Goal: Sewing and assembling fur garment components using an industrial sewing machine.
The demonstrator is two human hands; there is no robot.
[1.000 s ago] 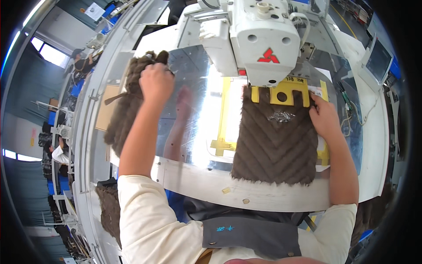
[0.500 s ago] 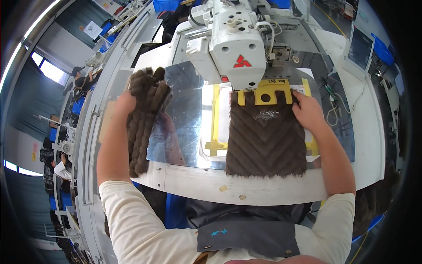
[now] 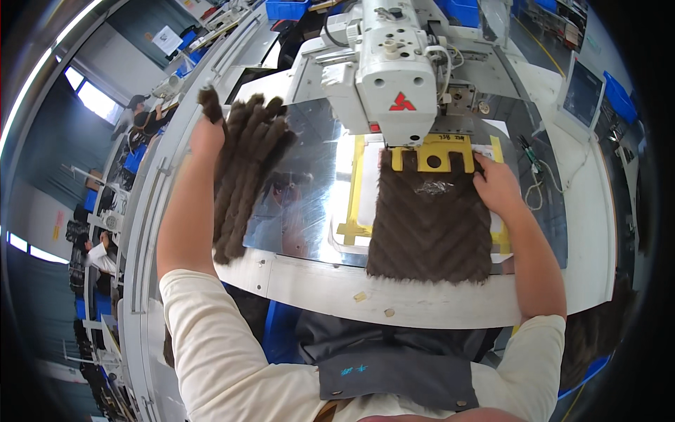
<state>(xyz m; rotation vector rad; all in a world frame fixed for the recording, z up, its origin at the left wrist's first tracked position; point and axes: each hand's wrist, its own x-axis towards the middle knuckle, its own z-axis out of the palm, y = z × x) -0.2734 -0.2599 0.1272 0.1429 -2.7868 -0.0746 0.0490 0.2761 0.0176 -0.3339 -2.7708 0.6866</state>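
Note:
A brown fur panel [image 3: 429, 232] with chevron ridges lies under the sewing machine's head, a crumpled clear scrap [image 3: 434, 187] on it. A yellow clamp plate [image 3: 434, 152] with a round hole covers its far edge. Beside the plate, my right hand [image 3: 499, 186] is closed at the panel's right edge, fingertips against fur and plate; their undersides are hidden. At the far left, my left hand [image 3: 207, 138] is closed round one brown fur piece [image 3: 209, 104], whose end sticks up above the fist. Next to it lies a stack of ridged fur pieces [image 3: 246, 169].
The white sewing machine [image 3: 394, 77] stands over a shiny metal plate [image 3: 302, 190] on a white table [image 3: 323, 288]. To the right are a screen [image 3: 582, 88] and a green-handled tool [image 3: 527, 151] with a cord. Other people [image 3: 144, 116] work far left.
My left hand has moved up, raising one fur piece's end apart from the stack. My right hand stays beside the clamp plate. The whole view has shifted slightly.

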